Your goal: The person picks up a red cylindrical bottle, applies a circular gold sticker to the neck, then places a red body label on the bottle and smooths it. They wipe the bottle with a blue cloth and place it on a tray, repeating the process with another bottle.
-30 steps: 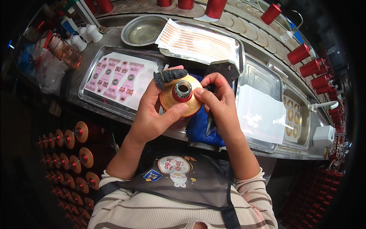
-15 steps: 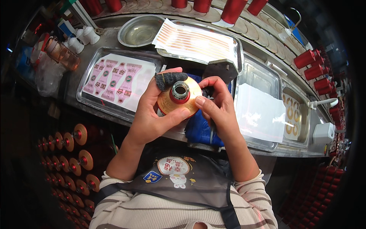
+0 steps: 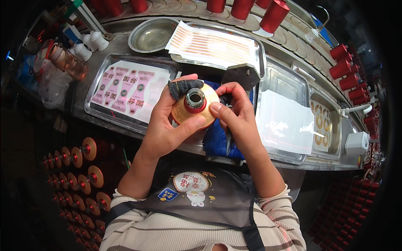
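Between my hands is a red bottle with a gold ring-shaped shoulder and an open glass neck, its mouth tilted toward me. My left hand wraps round the bottle's left side, thumb on the gold shoulder; a dark knitted finger cover sits on one of its fingers. My right hand grips the right edge, thumb pressed on the gold rim and index finger bent behind it. The bottle's body is mostly hidden below the shoulder. Under it lies a blue cloth, beside a dark metal block.
A metal tray with pink labels lies left. Behind are a round metal basin and a tray of gold-striped strips. Rightward are a tray with white sheet and gold rings. Red bottles stand on a conveyor; more are racked lower left.
Red bottles on the conveyor have shifted to the right. My hands and the held bottle have moved very slightly left, with the same grip.
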A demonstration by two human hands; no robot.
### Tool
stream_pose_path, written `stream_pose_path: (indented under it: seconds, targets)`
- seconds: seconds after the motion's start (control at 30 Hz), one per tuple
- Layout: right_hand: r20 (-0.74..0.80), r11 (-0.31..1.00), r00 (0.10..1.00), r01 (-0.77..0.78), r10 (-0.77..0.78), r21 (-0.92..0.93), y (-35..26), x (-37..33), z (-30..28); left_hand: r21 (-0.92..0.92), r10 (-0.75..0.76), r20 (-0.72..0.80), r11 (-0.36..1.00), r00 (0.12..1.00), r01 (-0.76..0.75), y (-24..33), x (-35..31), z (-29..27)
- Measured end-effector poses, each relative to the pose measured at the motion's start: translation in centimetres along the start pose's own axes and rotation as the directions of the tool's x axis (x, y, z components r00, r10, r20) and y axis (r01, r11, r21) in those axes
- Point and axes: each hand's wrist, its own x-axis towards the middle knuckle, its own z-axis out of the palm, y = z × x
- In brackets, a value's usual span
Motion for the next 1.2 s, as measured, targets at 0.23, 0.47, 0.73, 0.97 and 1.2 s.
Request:
stream_pose_path:
  seconds: [0.23,0.47,0.73,0.97,1.2]
  targets:
    - [-0.026,0.998,1.000,-0.006,0.004,-0.070,0.3,0.1,0.0,-0.002,0.012,-0.022,1.000,1.000,-0.012,0.3,0.0,0.4]
    - [-0.220,0.963,0.944,-0.211,0.245,0.165,0.3,1.7,-2.9,-0.010,0.022,0.004,1.000,1.000,-0.022,0.0,-0.1,0.1]
    - [-0.155,0.966,0.970,0.154,-0.188,-0.207,-3.0,-3.7,0.5,-0.017,-0.020,-0.016,1.000,1.000,0.020,-0.1,-1.1,-0.3]
    - [-0.014,0.848,0.962,0.233,-0.272,-0.476,-3.5,1.6,-1.4,0.067,-0.007,0.002,0.998,1.000,0.006,-0.4,-0.9,-0.6]
    - [-0.024,0.728,0.895,0.347,-0.446,-0.592,-3.5,-1.0,-0.4,-0.125,-0.068,0.040,0.990,0.997,0.072,-0.9,-0.5,-1.0]
